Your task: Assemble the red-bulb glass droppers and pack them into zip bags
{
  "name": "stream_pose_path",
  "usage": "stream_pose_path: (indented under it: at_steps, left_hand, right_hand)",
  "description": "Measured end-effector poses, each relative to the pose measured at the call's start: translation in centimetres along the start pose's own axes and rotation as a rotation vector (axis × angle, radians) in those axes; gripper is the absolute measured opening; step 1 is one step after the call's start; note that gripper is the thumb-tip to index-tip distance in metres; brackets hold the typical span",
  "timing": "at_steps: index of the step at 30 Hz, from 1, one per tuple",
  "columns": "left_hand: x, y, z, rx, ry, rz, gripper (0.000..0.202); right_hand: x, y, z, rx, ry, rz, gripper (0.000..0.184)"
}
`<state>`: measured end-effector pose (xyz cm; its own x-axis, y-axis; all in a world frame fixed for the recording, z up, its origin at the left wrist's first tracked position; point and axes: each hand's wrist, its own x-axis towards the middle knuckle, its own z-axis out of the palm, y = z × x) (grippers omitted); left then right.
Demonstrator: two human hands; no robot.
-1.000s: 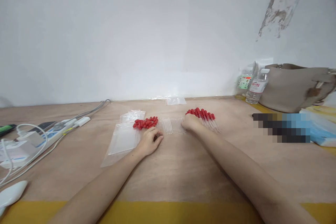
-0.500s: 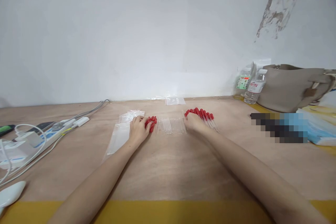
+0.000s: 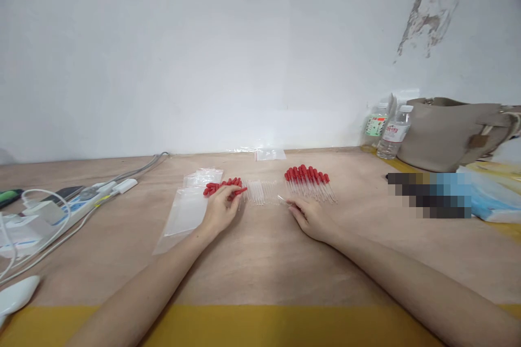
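My left hand (image 3: 222,207) pinches a red rubber dropper bulb (image 3: 241,191) in its fingertips. Behind and beside that hand lies a pile of loose red bulbs (image 3: 210,189). My right hand (image 3: 310,217) holds a thin clear glass dropper tube (image 3: 281,198), its free end pointing left and away from me. Between the two hands is a row of loose clear tubes (image 3: 255,192) side by side. Just beyond my right hand, several droppers with red bulbs on their tubes (image 3: 305,173) lie fanned out, bulbs toward the wall. Bulb and tube are apart.
Clear plastic bags (image 3: 185,211) lie left of my left hand, and a small bag (image 3: 271,155) lies by the wall. A power strip (image 3: 69,217) with cables is at far left. Water bottles (image 3: 394,133), a grey bag (image 3: 442,135) and blue-white packs (image 3: 492,198) stand or lie at right.
My left hand has come off the pile toward me with a red bulb. My right hand has drawn back from the row's right end with a glass tube, uncovering the finished-looking droppers.
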<state>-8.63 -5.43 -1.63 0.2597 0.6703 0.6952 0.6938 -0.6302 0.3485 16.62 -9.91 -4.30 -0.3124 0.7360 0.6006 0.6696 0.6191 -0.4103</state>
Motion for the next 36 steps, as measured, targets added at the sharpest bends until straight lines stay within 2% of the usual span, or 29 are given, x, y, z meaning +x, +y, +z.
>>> stream_pose_path:
  at_steps: [3, 9, 12, 18, 22, 27, 36]
  left_hand:
    - [-0.8, 1.3, 0.4, -0.055, -0.116, 0.058, 0.018]
    - [-2.1, 2.8, 1.4, -0.053, -0.308, 0.065, 0.017]
    - [-2.0, 2.7, 1.7, -0.033, -0.315, 0.066, 0.009]
    - [-1.5, 2.5, 2.2, -0.026, -0.283, 0.077, 0.017]
    - [-1.7, 3.3, 2.2, -0.115, -0.261, 0.068, 0.015]
    - [-1.9, 4.4, 2.0, -0.185, -0.315, 0.039, 0.011]
    - [-2.0, 4.2, 2.2, -0.314, -0.323, -0.018, 0.010]
  right_hand:
    - [-0.2, -0.1, 0.0, -0.010, 0.010, 0.011, 0.013]
    - [-0.4, -0.1, 0.1, -0.077, -0.014, -0.038, 0.011]
    - [-0.4, -0.2, 0.1, -0.113, -0.037, -0.059, 0.012]
    - [-0.3, -0.9, 0.4, -0.143, -0.050, -0.057, 0.015]
    - [-0.3, -1.4, 0.4, -0.113, -0.046, -0.054, 0.017]
    - [-0.3, -1.6, 0.4, -0.061, -0.031, -0.075, 0.017]
    - [-0.3, -1.5, 0.4, -0.048, -0.031, -0.089, 0.018]
